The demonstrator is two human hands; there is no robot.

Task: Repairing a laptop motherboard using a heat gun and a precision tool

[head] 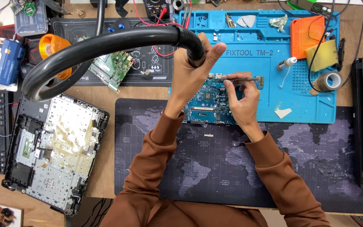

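Two hands: left hand [194, 63] grips black hose [106, 44]; right hand [242, 98] pinches thin tool [242, 78] over blue circuit board [206, 103].
Nearby: opened laptop chassis [57, 147], tape roll [328, 80].

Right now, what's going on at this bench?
A person in brown sleeves works over a blue circuit board lying on a blue repair mat. The left hand grips the end of a black flexible hose above the board. The right hand holds a thin tool at the board's top edge. An opened laptop chassis lies to the left.
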